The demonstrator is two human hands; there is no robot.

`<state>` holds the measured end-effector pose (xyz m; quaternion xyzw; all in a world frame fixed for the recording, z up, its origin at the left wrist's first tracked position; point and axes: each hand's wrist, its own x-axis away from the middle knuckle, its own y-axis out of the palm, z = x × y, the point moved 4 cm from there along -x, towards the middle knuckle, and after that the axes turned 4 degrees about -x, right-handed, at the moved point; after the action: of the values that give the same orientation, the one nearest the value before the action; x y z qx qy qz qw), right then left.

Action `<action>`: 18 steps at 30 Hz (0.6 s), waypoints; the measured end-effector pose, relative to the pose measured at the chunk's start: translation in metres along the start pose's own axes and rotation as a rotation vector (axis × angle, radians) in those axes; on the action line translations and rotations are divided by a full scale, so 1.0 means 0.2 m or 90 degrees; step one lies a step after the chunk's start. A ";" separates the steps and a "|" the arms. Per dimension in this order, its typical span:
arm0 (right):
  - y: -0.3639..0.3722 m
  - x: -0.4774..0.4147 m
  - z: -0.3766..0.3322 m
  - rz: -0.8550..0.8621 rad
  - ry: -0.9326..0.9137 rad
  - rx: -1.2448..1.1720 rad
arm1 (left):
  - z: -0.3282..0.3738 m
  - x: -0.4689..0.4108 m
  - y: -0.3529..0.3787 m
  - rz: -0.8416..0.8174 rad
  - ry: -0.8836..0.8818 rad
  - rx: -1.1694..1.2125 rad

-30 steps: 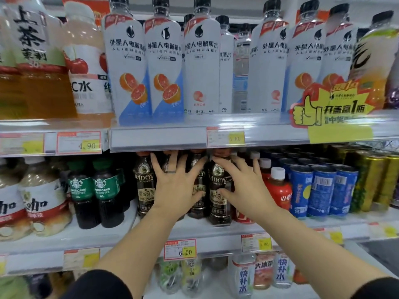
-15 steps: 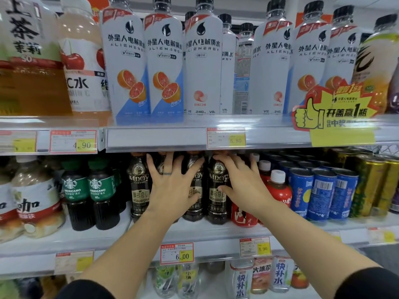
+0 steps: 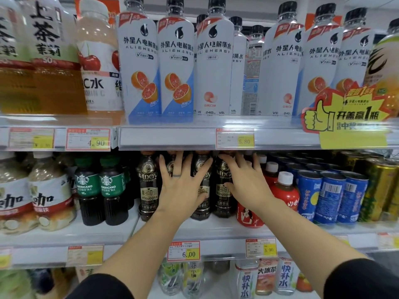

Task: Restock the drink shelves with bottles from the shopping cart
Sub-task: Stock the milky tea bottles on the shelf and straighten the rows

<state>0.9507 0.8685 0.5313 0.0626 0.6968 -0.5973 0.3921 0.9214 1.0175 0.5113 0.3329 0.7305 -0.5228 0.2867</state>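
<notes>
The step in hand looks like squaring up stock already placed. Both hands work at the row of dark brown plastic coffee bottles with black-and-gold labels (image 3: pixel 149 190), which stand on the white metal middle shelf (image 3: pixel 216 228), tucked under the upper shelf's clear price rail (image 3: pixel 168 138) just above the fingertips.

The left hand (image 3: pixel 183 187) lies flat against a bottle front, fingers straight and spread wide, a ring on one of them. The right hand (image 3: pixel 248 186) is just beside it and apart from it, also flat and splayed, its palm angled inward across the rightmost coffee bottle. Neither hand is clamped on anything; they press, not grip. Both forearms reach up and forward from dark sleeves.

Left of the left hand stand two green-labelled dark Americano bottles (image 3: pixel 98 188). Right of the right hand are a white-capped red-labelled bottle (image 3: pixel 285 192) and then blue drink cans (image 3: pixel 332 195).

The next move probably calls for an even push to seat the bottles upright and in line without knocking the neighbours, then a reach back to the shopping cart, which is out of view.
</notes>
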 end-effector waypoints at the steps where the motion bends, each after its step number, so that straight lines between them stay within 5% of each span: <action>1: -0.01 0.02 0.00 0.012 -0.008 -0.026 | 0.00 0.01 0.00 0.003 -0.004 0.004; 6: -0.10 0.10 0.13 0.169 0.093 -0.205 | -0.05 0.17 0.01 0.045 -0.084 0.025; 13: -0.06 -0.12 0.15 -0.188 0.082 -0.285 | -0.01 0.24 0.07 0.021 -0.094 0.006; 18: -0.04 -0.14 0.15 -0.168 0.046 -0.310 | 0.03 0.22 0.09 0.015 -0.112 0.017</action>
<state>0.9790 0.8492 0.5557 -0.1034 0.8354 -0.4556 0.2896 0.9096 1.0248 0.4662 0.2979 0.6918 -0.5563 0.3511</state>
